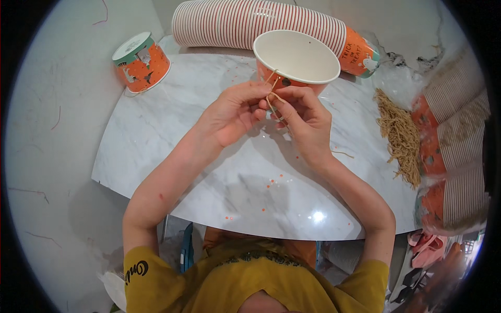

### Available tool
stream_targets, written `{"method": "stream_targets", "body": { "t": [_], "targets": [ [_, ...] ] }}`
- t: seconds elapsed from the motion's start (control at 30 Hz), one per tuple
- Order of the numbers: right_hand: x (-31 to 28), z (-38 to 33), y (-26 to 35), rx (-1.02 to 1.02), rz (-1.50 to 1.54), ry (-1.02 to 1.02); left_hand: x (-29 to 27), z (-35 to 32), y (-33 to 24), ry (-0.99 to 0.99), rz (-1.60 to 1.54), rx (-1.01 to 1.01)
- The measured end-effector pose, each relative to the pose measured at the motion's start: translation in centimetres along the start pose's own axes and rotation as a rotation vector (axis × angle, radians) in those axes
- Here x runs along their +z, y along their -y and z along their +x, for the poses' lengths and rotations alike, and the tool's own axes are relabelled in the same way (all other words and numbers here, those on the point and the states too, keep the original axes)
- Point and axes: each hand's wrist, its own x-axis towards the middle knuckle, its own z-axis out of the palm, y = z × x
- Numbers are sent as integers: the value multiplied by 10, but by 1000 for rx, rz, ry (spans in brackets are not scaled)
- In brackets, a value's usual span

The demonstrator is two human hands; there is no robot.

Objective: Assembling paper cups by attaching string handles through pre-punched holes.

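Note:
An orange paper bucket with a white inside (296, 55) stands upright on the marble-patterned table, just beyond my hands. A tan cord (271, 98) runs from the near side of its rim down into my fingers. My left hand (241, 107) pinches the cord between thumb and fingertips. Close against it, my right hand (308, 121) also grips the cord, which forms a small loop there. A loose cord end (342, 154) shows beside my right wrist. The fingertips partly hide how the strands cross.
A long nested stack of paper buckets (261, 23) lies along the back. One bucket (140, 63) rests upside down at the far left. A bundle of tan cords (399, 135) is on the right, beside bagged bucket stacks (459, 135). Small orange paper dots (271, 182) are scattered on the table (229, 177).

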Motion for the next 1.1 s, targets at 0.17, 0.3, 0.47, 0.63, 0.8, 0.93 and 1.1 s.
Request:
{"method": "stream_targets", "body": {
  "t": [0.17, 0.3, 0.47, 0.63, 0.8, 0.93, 1.1],
  "targets": [
    [-5, 2, -7, -148, -64, 28, 7, -3, 5, -32, 8, -2],
    [-4, 2, -7, -232, -99, 12, 7, -4, 9, -6, -21, -4],
    [-6, 2, -7, -284, -224, 19, 7, -6, 13, -2, -16, 5],
    [-5, 1, -4, -322, -321, -8, 9, -9, 16, -48, 71, 44],
    [1, 2, 2, -245, -310, -72, 27, -15, 15, -207, 351, 241],
    [1, 6, 5, -298, -353, -55, 34, -17, 11, -246, 491, 450],
    [8, 10, 7, -417, -491, 16, 20, -17, 6, -224, 309, 332]
  ]
}}
